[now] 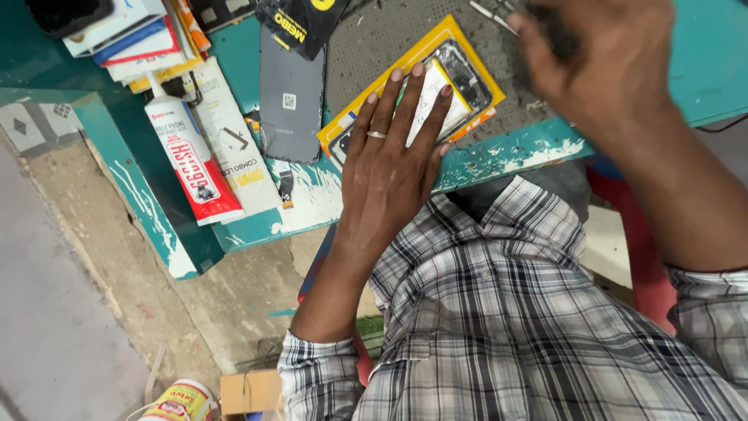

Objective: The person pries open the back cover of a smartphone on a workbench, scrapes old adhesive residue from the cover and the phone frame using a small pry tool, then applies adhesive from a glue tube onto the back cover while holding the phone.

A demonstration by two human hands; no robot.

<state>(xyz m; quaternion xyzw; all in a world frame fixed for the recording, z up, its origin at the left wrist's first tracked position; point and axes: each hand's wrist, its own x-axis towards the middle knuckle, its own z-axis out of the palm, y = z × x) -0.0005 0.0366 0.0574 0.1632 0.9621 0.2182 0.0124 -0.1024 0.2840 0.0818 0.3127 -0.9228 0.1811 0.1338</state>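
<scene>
Head view: an opened phone (452, 78) lies on a grey mat (374, 35) near the edge of a teal workbench (506, 152).
Progress: back already off, insides exposed; nothing refitted yet.
Axis: long side runs diagonally, lower left to upper right.
Left hand (393, 156): fingers spread flat, pressing the phone.
Right hand (600, 62): blurred above the mat; grip unclear.
Nearby: glue tube (191, 160), dark back cover (290, 101).

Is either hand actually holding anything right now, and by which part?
The left hand lies flat on the opened phone, pressing its near end, not gripping. The right hand is blurred; any hold cannot be told.
</scene>
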